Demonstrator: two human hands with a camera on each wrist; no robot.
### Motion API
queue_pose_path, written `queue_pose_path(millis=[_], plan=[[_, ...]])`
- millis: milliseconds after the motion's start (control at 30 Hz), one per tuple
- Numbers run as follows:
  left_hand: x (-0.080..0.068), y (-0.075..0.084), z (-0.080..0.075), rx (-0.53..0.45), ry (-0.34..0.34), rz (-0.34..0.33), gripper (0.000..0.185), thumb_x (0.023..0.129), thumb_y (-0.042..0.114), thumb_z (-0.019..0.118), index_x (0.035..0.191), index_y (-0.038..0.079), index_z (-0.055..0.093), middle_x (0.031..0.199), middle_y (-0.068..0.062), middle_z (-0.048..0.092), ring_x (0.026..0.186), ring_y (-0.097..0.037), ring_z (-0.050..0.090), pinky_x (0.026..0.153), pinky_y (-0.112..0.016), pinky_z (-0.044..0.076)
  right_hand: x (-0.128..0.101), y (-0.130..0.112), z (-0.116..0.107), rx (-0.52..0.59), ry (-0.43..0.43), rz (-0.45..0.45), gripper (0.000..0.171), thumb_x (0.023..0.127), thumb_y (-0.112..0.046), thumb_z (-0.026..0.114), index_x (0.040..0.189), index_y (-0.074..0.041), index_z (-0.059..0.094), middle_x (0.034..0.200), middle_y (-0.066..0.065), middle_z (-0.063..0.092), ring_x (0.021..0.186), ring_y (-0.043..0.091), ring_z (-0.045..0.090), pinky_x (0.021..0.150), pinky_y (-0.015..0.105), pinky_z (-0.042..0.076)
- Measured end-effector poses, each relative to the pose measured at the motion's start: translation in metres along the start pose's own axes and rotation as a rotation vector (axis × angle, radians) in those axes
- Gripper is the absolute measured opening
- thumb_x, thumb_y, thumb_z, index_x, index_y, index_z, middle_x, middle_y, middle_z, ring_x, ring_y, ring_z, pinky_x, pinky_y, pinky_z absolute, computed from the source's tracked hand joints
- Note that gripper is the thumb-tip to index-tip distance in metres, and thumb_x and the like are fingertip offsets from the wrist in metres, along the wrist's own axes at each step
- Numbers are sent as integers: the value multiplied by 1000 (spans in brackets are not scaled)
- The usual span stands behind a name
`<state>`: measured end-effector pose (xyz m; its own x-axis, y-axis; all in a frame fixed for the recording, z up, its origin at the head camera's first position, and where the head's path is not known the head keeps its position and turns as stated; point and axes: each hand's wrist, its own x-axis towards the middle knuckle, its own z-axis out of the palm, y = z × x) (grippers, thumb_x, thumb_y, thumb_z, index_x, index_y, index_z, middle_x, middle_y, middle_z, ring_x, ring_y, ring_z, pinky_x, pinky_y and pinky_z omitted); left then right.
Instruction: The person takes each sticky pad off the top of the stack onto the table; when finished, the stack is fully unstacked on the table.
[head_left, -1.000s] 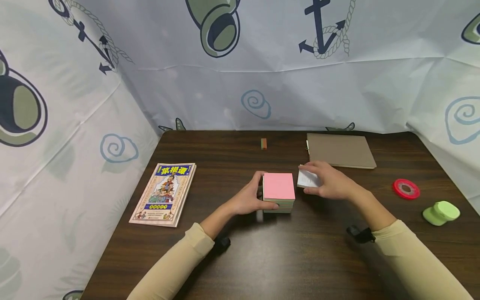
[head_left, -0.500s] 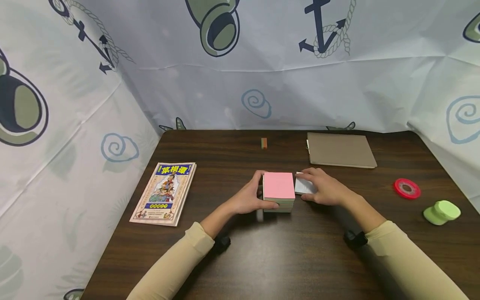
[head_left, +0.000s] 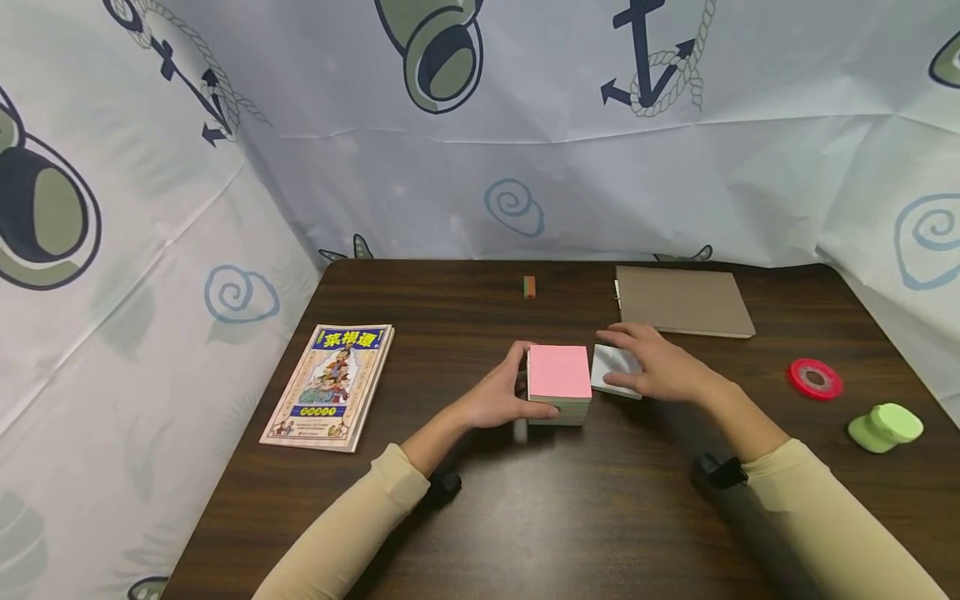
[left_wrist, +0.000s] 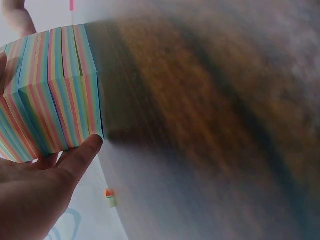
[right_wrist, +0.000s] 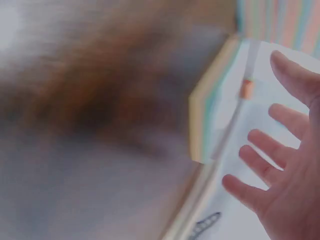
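A thick block of sticky notes with a pink top [head_left: 561,372] stands mid-table. My left hand [head_left: 525,385] grips its left side, thumb along the near edge and fingers behind. In the left wrist view the block's striped pastel sides [left_wrist: 50,95] fill the upper left, with my thumb [left_wrist: 75,160] against the lower corner. My right hand [head_left: 628,360] holds a thin stack of notes [head_left: 604,368], tilted, just right of the block. The blurred right wrist view shows that stack's edge [right_wrist: 207,107] and my spread fingers [right_wrist: 260,142] over it.
A dark wooden table [head_left: 525,500] is enclosed by patterned curtains. A colourful book [head_left: 330,385] lies at the left and a brown notebook [head_left: 684,300] at the back right. Right of them are a red tape roll [head_left: 814,377] and a green object [head_left: 885,425]. A small eraser-like piece [head_left: 529,287] sits at the back.
My right hand brought the thin stack left toward the block, then drew back slightly and tilted it. My left hand and the block stayed put.
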<state>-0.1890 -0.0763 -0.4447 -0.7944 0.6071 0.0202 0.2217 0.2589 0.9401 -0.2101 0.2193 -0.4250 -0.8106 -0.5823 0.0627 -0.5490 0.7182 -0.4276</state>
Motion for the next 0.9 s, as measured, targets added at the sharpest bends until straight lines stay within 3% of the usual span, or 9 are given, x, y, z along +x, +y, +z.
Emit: queue_pose_path(millis=[133, 300, 533, 733, 800, 900], plan=[[0, 0, 0, 24, 5, -14, 80, 78, 20, 85, 135, 15, 31, 133, 0, 45, 126, -15, 43, 101, -40, 42, 3, -15, -16, 48, 54, -19, 60, 97, -37, 62, 148, -11, 42, 148, 16, 38, 136, 37, 33, 103, 58, 32], [1, -2, -1, 13, 0, 6, 79, 78, 18, 85, 135, 15, 30, 133, -1, 45, 124, -16, 44, 99, -38, 44, 7, -44, -23, 98, 92, -90, 60, 98, -40, 60, 150, -18, 41, 150, 9, 37, 137, 30, 34, 103, 55, 35], [2, -3, -2, 17, -3, 33, 77, 79, 18, 84, 135, 16, 31, 136, -1, 44, 128, -19, 44, 99, -40, 45, 15, -79, -7, 35, 8, -210, 75, 89, -54, 66, 151, -21, 39, 153, 3, 36, 137, 22, 35, 101, 47, 41], [2, -3, -2, 18, -4, 31, 76, 81, 19, 83, 136, 17, 31, 140, 0, 41, 131, -19, 41, 101, -42, 43, 18, -85, 3, 2, -21, -226, 78, 87, -48, 71, 152, -21, 38, 151, 5, 39, 133, 22, 39, 94, 41, 44], [-1, 7, -2, 7, -7, 24, 74, 82, 17, 82, 136, 14, 31, 139, -3, 43, 129, -21, 42, 100, -43, 43, 19, -84, 3, -2, -20, -228, 76, 88, -45, 72, 152, -20, 39, 150, 5, 40, 132, 22, 39, 94, 41, 45], [-1, 9, -2, -5, -14, 14, 75, 81, 14, 81, 136, 10, 30, 138, -7, 43, 127, -23, 43, 99, -43, 43, 20, -83, 2, 0, -18, -232, 75, 88, -43, 72, 151, -20, 40, 148, 4, 42, 130, 21, 41, 92, 40, 46]])
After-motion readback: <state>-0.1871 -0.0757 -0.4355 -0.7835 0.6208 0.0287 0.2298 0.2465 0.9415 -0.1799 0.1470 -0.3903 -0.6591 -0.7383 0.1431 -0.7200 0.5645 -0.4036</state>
